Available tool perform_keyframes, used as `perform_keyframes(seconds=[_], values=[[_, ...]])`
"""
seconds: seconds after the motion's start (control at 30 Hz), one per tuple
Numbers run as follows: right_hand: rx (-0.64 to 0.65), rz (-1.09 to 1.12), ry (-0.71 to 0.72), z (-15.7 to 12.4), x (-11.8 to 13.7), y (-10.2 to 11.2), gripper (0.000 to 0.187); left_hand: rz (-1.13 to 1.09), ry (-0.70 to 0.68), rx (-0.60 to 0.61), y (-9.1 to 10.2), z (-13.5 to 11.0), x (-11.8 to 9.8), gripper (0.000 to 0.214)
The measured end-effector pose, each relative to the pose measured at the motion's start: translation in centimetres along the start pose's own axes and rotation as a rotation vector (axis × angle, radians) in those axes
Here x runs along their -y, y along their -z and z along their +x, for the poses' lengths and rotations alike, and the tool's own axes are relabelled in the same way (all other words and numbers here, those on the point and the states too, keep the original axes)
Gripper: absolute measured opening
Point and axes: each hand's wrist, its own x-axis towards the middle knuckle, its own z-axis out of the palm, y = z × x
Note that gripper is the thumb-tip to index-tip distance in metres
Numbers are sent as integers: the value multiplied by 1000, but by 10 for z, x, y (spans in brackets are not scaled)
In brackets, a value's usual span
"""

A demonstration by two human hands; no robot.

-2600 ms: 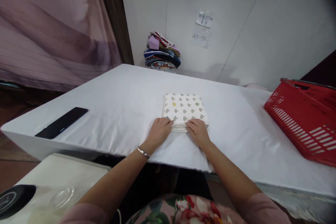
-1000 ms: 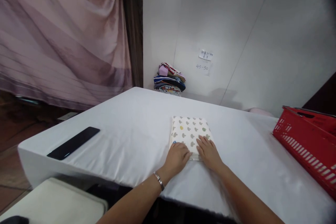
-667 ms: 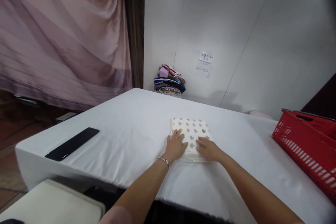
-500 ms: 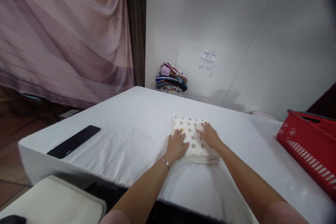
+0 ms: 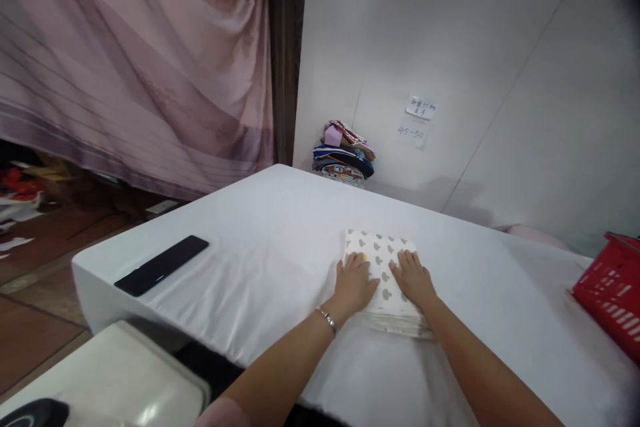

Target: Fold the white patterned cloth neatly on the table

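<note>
Left hand [image 5: 354,283]: laid palm down on the left half of the cloth, fingers uncurled, a little apart and pointing away from me; thumb out toward my other hand.
Right hand [image 5: 414,277]: palm down on the right half, fingers straight and loosely fanned, thumb turned inward. Neither hand grips anything.
Folded cloth [image 5: 384,270]: flat under my fingers, off-white with grey mushroom shapes, its print showing in the gap between my hands; the stacked layers of its near edge show between my wrists.
Forearms: both reach forward, angled inward from either side; a silvery bracelet [image 5: 327,320] circles my left wrist.
White table cover [image 5: 260,247]: smooth ahead of my fingertips up to the far edge, creased to my left; its near edge passes beneath my forearms.
Left of my fingers: a wide stretch of cover, then a glossy black slab [image 5: 163,265] near the table's left corner.
Right of my fingers: another wide stretch, then a red basket [image 5: 613,287], cut by the view's border.
Nearer than my left hand: a pale box-like surface [image 5: 115,373], below the table's edge.
Beyond my fingertips: a pile of folded fabrics [image 5: 343,152] past the far edge, against a pale wall [image 5: 475,47].
</note>
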Motion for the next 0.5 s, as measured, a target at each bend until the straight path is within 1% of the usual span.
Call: perform_keyframes(seconds=[0.1,0.17,0.23,0.3,0.37,0.5], values=[[3,-16,-6,1,0,-2,56,38,0,-61,1,27,-1,52],[0,-17,-7,0,-1,-2,57,50,25,-46,-3,44,5,56],[-4,-11,-2,-1,0,-2,56,38,65,-3,-9,55,14,58],[-12,-6,4,-1,0,-2,56,27,87,15,-16,59,22,59],[-16,-2,7,-1,0,-2,55,27,84,0,-20,59,27,58],[-19,5,-3,-1,0,-3,56,22,58,-23,-22,56,29,55]])
